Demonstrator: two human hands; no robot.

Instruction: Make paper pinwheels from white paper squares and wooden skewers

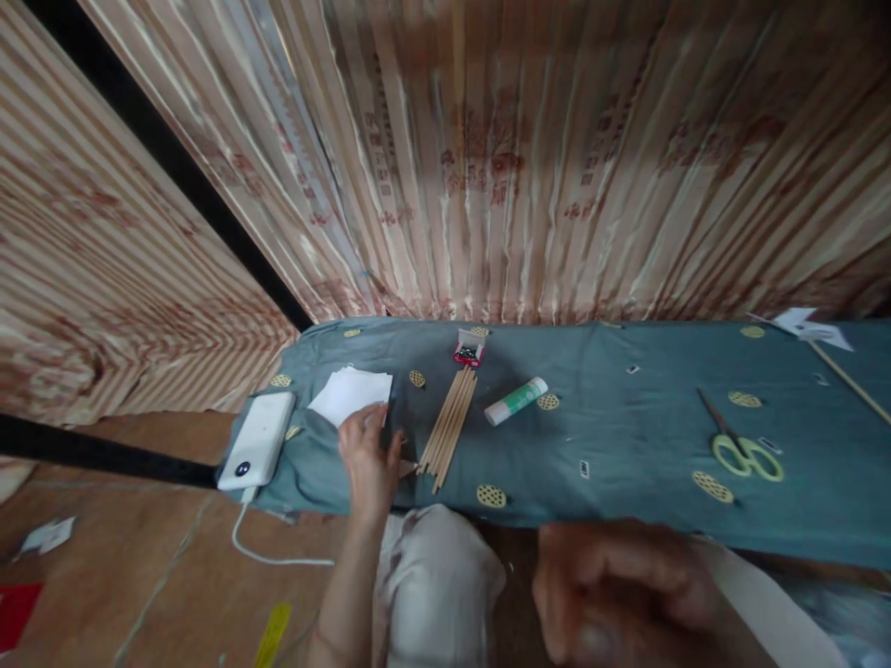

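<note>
My left hand (368, 459) rests on the teal cloth-covered table (626, 436), its fingers stretched flat toward a stack of white paper squares (350, 393). A small folded paper piece (408, 468) lies just right of its thumb. A bundle of thin wooden sticks (449, 425) lies beside that. My right hand (613, 594) is close to the camera at the bottom edge, blurred, with the fingers curled; whether it holds anything is not visible.
A white power bank (257, 440) with a cable sits at the table's left end. A small box of pins (468, 350), a glue stick (516, 401) and yellow-green scissors (742, 448) lie on the cloth. Striped curtains hang behind.
</note>
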